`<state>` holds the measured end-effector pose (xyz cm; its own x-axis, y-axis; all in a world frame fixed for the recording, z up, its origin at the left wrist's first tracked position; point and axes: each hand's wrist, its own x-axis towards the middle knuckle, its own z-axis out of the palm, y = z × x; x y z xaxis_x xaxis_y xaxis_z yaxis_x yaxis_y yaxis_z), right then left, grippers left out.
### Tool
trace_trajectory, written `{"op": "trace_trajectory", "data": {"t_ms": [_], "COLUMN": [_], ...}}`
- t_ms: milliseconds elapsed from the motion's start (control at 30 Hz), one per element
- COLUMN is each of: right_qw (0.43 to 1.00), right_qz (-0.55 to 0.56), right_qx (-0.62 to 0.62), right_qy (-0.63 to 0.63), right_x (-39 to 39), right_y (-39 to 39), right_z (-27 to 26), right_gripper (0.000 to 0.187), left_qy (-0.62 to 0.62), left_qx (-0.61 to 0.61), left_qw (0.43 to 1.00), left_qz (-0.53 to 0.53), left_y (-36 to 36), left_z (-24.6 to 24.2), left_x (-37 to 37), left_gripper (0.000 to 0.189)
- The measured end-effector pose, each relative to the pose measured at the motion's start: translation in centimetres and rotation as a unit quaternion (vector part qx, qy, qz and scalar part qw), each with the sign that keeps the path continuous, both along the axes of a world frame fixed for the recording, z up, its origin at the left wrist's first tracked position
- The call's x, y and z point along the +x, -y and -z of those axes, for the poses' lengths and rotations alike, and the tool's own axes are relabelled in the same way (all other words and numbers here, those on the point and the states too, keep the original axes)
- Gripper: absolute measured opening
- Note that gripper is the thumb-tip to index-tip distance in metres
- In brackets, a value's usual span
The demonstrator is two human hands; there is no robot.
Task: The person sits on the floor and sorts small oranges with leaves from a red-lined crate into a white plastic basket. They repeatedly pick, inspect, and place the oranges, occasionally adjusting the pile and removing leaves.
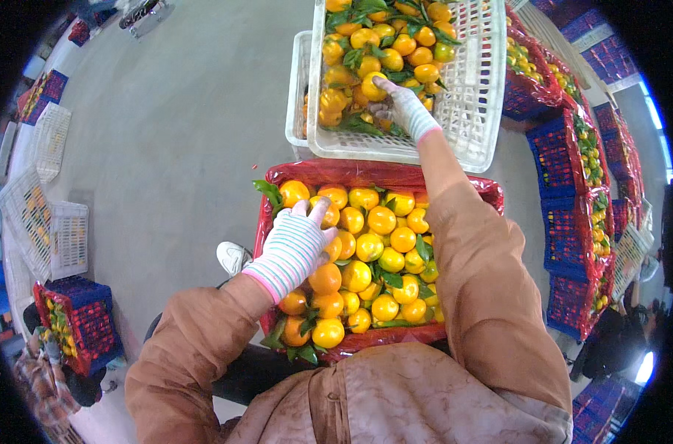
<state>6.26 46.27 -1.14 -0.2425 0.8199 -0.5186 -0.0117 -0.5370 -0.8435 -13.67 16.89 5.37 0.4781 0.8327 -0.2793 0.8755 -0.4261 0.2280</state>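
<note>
My left hand (pixel 294 244), in a striped knit glove, rests on oranges at the left side of a crate lined with red plastic film (pixel 347 169). Its fingers are spread over an orange citrus fruit (pixel 329 215); whether it grips one, I cannot tell. Yellow-orange fruits with green leaves fill this crate. Beyond it stands a tilted white plastic basket (pixel 480 111), its fruit and leaves heaped to the left. My right hand (pixel 400 105), gloved as well, reaches into the basket with thumb and fingers on a yellow-orange citrus fruit (pixel 374 86).
Another white crate (pixel 300 89) sits under the basket. Blue crates with red lining (pixel 564 238) line the right side. At the left are white crates (pixel 70 238), a blue crate of fruit (pixel 92 327) and another person (pixel 48 377). My white shoe (pixel 232 258) is on the grey floor.
</note>
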Motion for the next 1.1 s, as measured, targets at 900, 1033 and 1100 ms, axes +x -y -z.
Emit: {"op": "trace_trajectory", "data": {"t_ms": [900, 1033, 1100], "right_qw": [0.494, 0.662, 0.641], "right_qz": [-0.302, -0.143, 0.024], "right_qx": [0.459, 0.48, 0.51], "right_qy": [0.675, 0.558, 0.574], "right_x": [-2.9, 0.1, 1.8], "right_y": [-2.7, -8.5, -12.6], "right_z": [-2.5, -6.1, -6.9], "right_gripper": [0.038, 0.037, 0.036], "left_qy": [-0.017, -0.014, -0.024], "left_qx": [-0.037, -0.036, -0.031], "left_qw": [0.999, 0.999, 0.999], "left_qz": [-0.01, -0.014, -0.006], "left_y": [-0.3, -0.3, -0.3], "left_z": [0.0, 0.2, 0.3], "left_x": [0.3, 0.3, 0.3], "left_gripper": [0.058, 0.057, 0.056]}}
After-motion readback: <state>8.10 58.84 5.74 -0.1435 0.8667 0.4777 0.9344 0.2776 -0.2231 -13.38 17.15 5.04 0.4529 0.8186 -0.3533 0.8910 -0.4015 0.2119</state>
